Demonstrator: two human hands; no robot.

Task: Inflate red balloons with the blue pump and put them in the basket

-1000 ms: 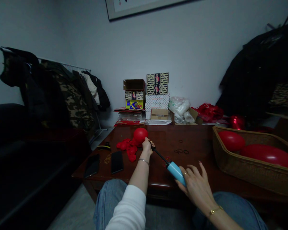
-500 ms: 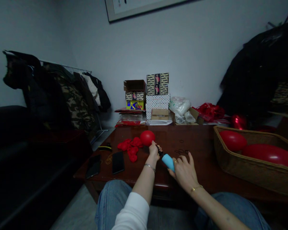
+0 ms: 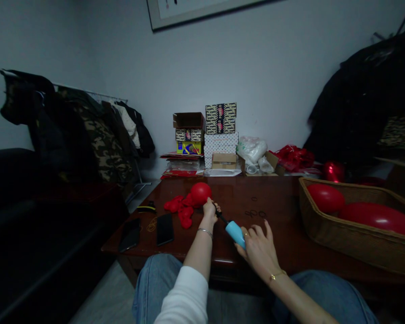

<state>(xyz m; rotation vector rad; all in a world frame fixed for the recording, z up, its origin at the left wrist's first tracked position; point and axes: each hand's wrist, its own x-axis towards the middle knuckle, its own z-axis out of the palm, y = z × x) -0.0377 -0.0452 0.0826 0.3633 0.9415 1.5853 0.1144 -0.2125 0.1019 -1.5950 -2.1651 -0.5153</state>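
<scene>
A small, partly inflated red balloon sits at the far end of a light-blue hand pump with a black rod. My left hand is closed around the balloon's neck and the black front end of the pump; its fingers hide the joint between them. The blue body is gripped in my right hand, with the index finger raised off it. Part of the black rod shows between the two hands. Limp red balloons lie in a heap just left of my left hand.
A wicker basket with inflated red balloons stands on the right of the dark wooden table. Several dark rings lie beyond my right hand. Phones and yellow bands are at left. Stacked boxes line the wall.
My left hand and the balloon have shifted left, away from the right hand. More of the pump's black rod shows. The right hand keeps its grip on the blue body.
</scene>
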